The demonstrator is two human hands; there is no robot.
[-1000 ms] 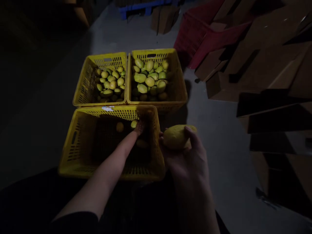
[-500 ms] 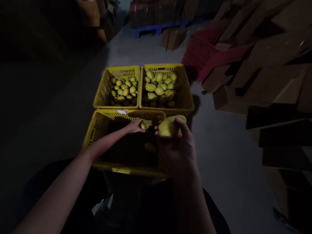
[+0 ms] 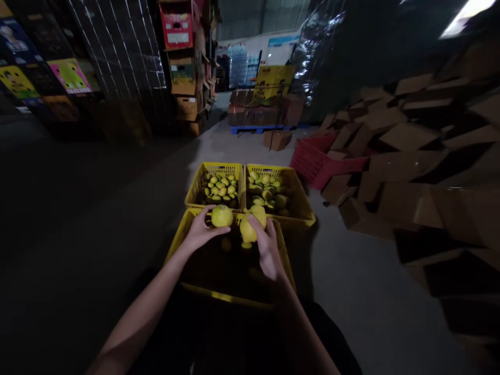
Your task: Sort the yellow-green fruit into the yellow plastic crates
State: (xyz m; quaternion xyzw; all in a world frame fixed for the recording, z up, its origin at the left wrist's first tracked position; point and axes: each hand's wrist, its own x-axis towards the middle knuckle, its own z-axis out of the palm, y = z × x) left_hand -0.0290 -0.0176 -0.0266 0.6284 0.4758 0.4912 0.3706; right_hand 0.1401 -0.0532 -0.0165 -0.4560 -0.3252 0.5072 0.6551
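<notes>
The left hand (image 3: 199,229) is closed round a rounded green-yellow fruit (image 3: 222,216), thumb beneath and fingers behind. Just beside it, the right hand (image 3: 267,247) grips a larger, longer yellow fruit (image 3: 252,226), thumb laid across its near side. The two held fruits are close together but apart from each other. Below both grips stands the near yellow crate (image 3: 226,298), its inside mostly in shadow; a dim round fruit (image 3: 225,244) shows under the left grip and a brighter piece (image 3: 246,245) under the right one. Just beyond the left grip is a yellow crate (image 3: 222,167) with a heap of small fruits (image 3: 222,190); beyond the right grip, side by side with it, another yellow crate (image 3: 302,203) holds larger fruits (image 3: 266,194). Farther out, to the right of the grips, a red crate (image 3: 316,161) leans against piled cardboard boxes (image 3: 410,161). Well past the hands, straight ahead, lies a small brown box (image 3: 277,139) by a loaded blue pallet (image 3: 252,128), with stacked cartons (image 3: 183,78) to its left
</notes>
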